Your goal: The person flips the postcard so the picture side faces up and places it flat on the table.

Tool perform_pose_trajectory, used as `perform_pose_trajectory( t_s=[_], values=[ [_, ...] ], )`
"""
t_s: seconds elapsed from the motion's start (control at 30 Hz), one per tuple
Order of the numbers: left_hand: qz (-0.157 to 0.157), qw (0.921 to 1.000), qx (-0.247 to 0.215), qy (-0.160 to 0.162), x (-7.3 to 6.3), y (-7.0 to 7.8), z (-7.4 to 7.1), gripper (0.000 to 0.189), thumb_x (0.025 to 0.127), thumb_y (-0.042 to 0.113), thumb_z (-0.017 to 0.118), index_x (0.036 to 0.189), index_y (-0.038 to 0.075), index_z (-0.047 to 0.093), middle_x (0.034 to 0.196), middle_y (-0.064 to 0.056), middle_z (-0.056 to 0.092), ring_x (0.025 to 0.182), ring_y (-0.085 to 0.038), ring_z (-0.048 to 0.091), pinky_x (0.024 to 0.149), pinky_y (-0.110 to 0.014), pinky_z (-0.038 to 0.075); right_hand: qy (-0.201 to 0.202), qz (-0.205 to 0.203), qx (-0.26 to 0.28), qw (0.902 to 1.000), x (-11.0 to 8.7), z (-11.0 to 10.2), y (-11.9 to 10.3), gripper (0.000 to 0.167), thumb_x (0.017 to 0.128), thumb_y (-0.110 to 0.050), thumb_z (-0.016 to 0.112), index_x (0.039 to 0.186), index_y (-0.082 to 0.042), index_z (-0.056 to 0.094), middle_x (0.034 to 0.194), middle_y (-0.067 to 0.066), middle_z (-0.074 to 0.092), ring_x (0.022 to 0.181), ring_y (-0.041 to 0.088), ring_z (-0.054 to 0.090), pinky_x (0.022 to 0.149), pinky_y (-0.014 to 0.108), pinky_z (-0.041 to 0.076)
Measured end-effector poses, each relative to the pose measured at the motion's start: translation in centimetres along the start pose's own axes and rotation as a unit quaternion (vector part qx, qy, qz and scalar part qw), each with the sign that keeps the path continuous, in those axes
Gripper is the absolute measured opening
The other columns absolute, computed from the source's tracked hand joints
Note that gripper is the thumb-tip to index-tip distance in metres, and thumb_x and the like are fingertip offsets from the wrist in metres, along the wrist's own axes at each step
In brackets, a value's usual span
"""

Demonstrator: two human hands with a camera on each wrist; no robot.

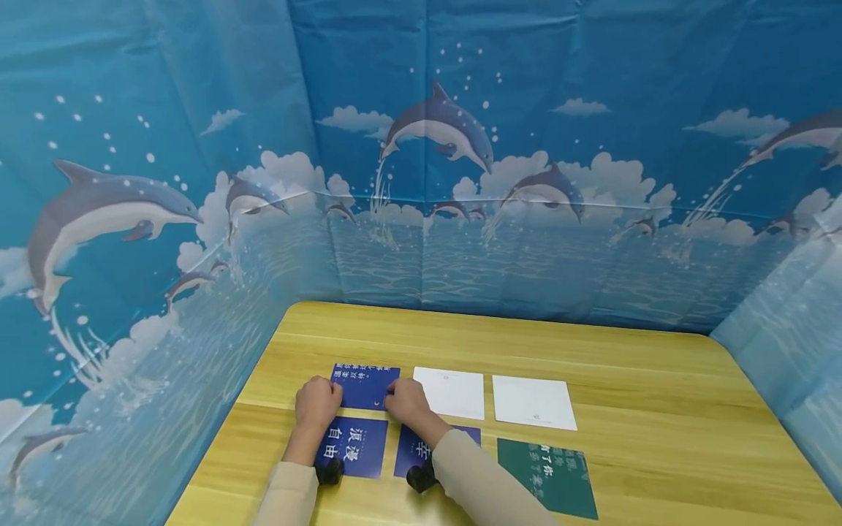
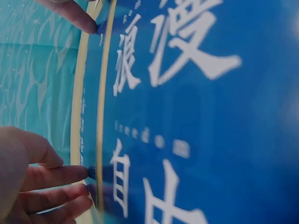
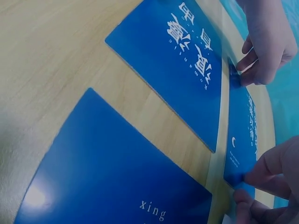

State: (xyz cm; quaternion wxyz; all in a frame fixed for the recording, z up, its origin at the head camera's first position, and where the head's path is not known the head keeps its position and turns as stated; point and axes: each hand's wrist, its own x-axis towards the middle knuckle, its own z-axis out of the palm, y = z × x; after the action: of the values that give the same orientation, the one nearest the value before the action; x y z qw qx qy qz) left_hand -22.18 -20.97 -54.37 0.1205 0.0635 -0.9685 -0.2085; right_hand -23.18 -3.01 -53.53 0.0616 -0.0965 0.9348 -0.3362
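Note:
A dark blue card (image 1: 364, 394) with white characters and a small moon lies at the back left of the table. My left hand (image 1: 317, 403) holds its left edge with bent fingers. At its right edge, my right hand (image 1: 409, 403) pinches the near corner between thumb and fingers, as the right wrist view shows. Nearer to me is a second blue card (image 2: 224, 121) with large white characters, below the first. Beside that, another blue card (image 3: 107, 154) lies partly under my right forearm in the head view.
Two white cards (image 1: 449, 394) (image 1: 533, 402) lie in the back row, right of my right hand. A green card (image 1: 559, 482) with pale writing is at the front right. The wooden table (image 1: 658, 394) is bordered by a dolphin-printed curtain (image 1: 526, 277).

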Motion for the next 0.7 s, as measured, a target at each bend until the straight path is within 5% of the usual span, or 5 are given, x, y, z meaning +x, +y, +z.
perform_pose_trajectory(
  t_s=[0.17,0.27,0.4,0.5,0.7],
  values=[
    [0.02,0.9992,0.034,0.006,0.2,0.8,0.0,0.033,0.084,0.013,0.055,0.052,0.006,0.05,0.057,-0.007,0.044,0.051,-0.021,0.043,0.051,-0.036,0.038,0.001,-0.006,-0.008,1.0,0.0,-0.5,0.0,0.033,0.079,-0.014,0.062,0.106,0.005,0.065,0.103,0.016,0.064,0.071,0.019,0.056,0.058,0.029,0.045],
    [0.027,0.9992,0.026,0.017,-0.1,1.6,0.3,0.02,0.083,0.014,0.057,0.073,-0.001,0.065,0.07,-0.013,0.056,0.065,-0.028,0.055,0.061,-0.044,0.046,0.009,-0.013,0.007,0.9999,-0.2,-0.9,-0.1,0.036,0.08,-0.016,0.062,0.109,0.005,0.064,0.102,0.015,0.065,0.066,0.016,0.057,0.058,0.029,0.045],
    [0.021,0.9977,-0.064,0.01,-0.8,3.2,0.6,0.029,0.085,0.014,0.058,0.104,-0.007,0.064,0.096,-0.02,0.061,0.09,-0.035,0.059,0.076,-0.048,0.047,0.03,-0.03,0.037,0.9984,-0.8,-1.4,-0.2,0.035,0.082,-0.013,0.059,0.112,0.005,0.062,0.066,0.009,0.063,0.042,0.009,0.045,0.04,0.022,0.035],
    [0.011,0.9863,-0.164,-0.013,-1.3,4.5,0.7,0.03,0.088,0.015,0.056,0.109,-0.006,0.063,0.098,-0.018,0.063,0.091,-0.032,0.06,0.077,-0.045,0.048,0.054,-0.045,0.053,0.9961,-1.3,-2.0,0.1,0.033,0.082,-0.01,0.057,0.11,0.006,0.062,0.05,0.001,0.05,0.037,0.007,0.035,0.037,0.021,0.028],
    [0.014,0.9608,-0.275,-0.036,-1.8,6.1,1.2,0.026,0.092,0.013,0.053,0.108,-0.006,0.064,0.095,-0.013,0.065,0.083,-0.024,0.061,0.068,-0.036,0.05,0.084,-0.052,0.078,0.9921,-2.2,-3.0,2.0,0.029,0.083,-0.01,0.059,0.106,0.007,0.064,0.074,0.005,0.063,0.049,0.009,0.046,0.048,0.025,0.039]
  ],
)
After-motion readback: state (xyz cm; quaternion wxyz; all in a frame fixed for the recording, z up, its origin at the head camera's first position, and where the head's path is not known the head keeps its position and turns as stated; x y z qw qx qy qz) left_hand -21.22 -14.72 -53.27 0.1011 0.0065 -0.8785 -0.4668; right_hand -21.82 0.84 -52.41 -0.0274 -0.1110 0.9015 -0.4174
